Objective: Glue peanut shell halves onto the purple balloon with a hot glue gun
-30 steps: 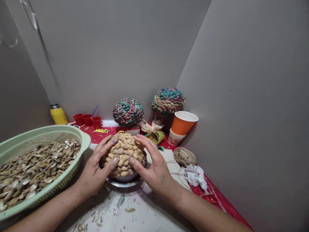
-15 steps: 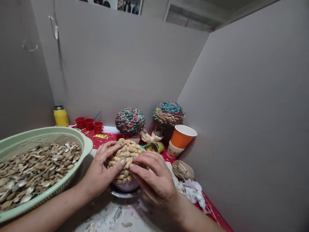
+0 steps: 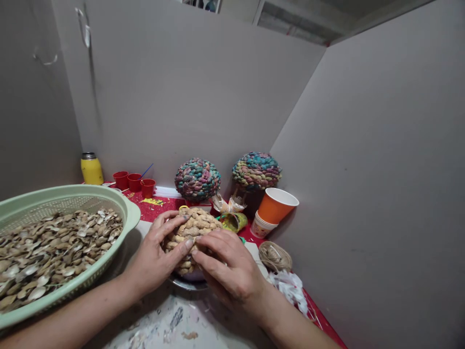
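Note:
A ball covered in rows of peanuts in their shells (image 3: pixel 199 222) sits in a shallow metal dish (image 3: pixel 189 285), with a strip of smooth purple surface showing low at its front. My left hand (image 3: pixel 160 249) is curved round its left side, thumb and fingers resting on the shells. From the right, my right hand (image 3: pixel 232 266) bends over the front, its thumb and fingertips pressed together against the peanuts beside my left thumb. Whether a loose peanut is between those fingertips is hidden.
At left stands a green basket (image 3: pixel 132 213) of shells. Behind are red cups (image 3: pixel 148 188), a yellow bottle (image 3: pixel 91 169) and two painted balls (image 3: pixel 198 179) (image 3: pixel 256 170). Orange paper cups (image 3: pixel 276 203), twine (image 3: pixel 275 256) and a white plastic bag (image 3: pixel 290 287) lie right, near grey partitions (image 3: pixel 363 194).
The camera view has shifted slightly. My right fingers sit a little lower and closer to my left thumb on the ball, covering more of its front and the purple strip.

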